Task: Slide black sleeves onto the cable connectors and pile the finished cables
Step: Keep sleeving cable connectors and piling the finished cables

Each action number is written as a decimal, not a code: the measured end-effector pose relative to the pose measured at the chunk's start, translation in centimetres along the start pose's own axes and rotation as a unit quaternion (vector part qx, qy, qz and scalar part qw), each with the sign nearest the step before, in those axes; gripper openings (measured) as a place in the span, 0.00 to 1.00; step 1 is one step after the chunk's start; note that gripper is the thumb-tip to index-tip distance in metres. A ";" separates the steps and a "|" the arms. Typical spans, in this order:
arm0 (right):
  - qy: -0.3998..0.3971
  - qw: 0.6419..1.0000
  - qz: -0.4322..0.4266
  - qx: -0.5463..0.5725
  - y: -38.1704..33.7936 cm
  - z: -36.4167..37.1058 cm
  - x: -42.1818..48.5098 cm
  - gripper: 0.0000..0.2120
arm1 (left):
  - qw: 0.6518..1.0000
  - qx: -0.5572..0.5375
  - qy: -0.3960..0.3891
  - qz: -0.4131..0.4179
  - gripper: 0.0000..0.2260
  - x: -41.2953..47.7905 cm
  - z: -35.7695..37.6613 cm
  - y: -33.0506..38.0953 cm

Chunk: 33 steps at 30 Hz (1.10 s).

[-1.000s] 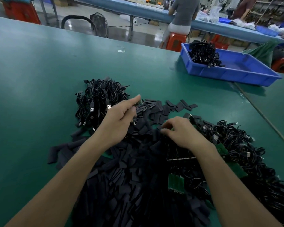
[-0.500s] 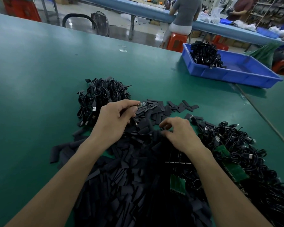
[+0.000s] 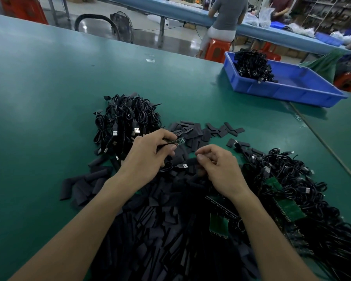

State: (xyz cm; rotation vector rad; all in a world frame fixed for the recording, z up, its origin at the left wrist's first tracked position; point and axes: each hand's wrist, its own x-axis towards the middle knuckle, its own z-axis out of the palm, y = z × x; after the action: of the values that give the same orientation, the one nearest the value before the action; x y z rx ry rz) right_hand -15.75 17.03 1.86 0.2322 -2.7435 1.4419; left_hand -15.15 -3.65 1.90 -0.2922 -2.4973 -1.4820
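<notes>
At the centre of the frame, the left hand (image 3: 148,157) pinches a small green circuit-board connector (image 3: 178,141) between thumb and forefinger, its thin black lead trailing under the palm. Just right of it, the right hand (image 3: 221,171) curls its fingertips around a flat, matte black sleeve (image 3: 192,161), beside a loose silver-mouthed USB plug (image 3: 184,165); the two hands sit near each other without touching. Both work above a broad heap of flat black sleeves (image 3: 162,230) that fills the lower centre and spills in scattered pieces toward the upper right of the hands. A tangled pile of glossy black coiled cables (image 3: 128,116) with USB plugs rises just beyond the left hand, while a second sprawl of black cables with green circuit boards (image 3: 288,191) lies at lower right. All rest on a smooth green table mat (image 3: 49,118). At upper right, a blue plastic tray (image 3: 292,92) holds a black cable bundle. Beyond it, a seated person in a grey top (image 3: 227,15) faces a long blue bench (image 3: 180,11).
</notes>
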 end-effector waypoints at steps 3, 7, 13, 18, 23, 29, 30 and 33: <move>0.017 0.998 -0.021 0.056 -0.5 -0.2 -0.1 0.15 | 1.000 -0.015 -0.001 -0.001 0.05 0.0 0.1 0.0; 0.008 0.997 -0.036 0.063 -1.0 -0.4 0.0 0.11 | 1.000 -0.003 -0.007 0.012 0.06 -0.1 0.2 0.1; -0.002 0.998 -0.043 0.039 -1.2 -0.4 -0.3 0.10 | 1.000 0.004 -0.006 0.014 0.07 0.1 -0.2 0.0; 0.040 0.996 -0.061 0.054 -1.3 -0.5 -0.3 0.07 | 1.000 -0.003 -0.013 0.005 0.06 0.1 -0.1 -0.1; 0.076 0.992 -0.078 0.060 -1.7 -0.3 -0.5 0.08 | 1.000 -0.027 -0.015 -0.006 0.05 0.2 0.1 0.1; 0.105 0.989 -0.085 0.056 -1.6 -0.1 -0.5 0.08 | 0.998 -0.060 -0.015 -0.005 0.04 0.0 0.4 0.8; 0.108 0.989 -0.087 0.053 -1.6 -0.1 -0.5 0.09 | 0.998 -0.066 -0.016 -0.006 0.04 -0.1 0.4 0.9; 0.117 0.988 -0.091 0.048 -1.5 0.0 -0.5 0.09 | 0.997 -0.074 -0.018 -0.010 0.04 -0.1 0.5 0.8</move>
State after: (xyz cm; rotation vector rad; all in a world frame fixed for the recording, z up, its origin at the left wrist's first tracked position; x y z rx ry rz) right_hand -14.99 16.28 3.04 0.2884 -2.4041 1.4528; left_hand -14.81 -2.83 2.34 -0.3229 -2.4292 -1.6880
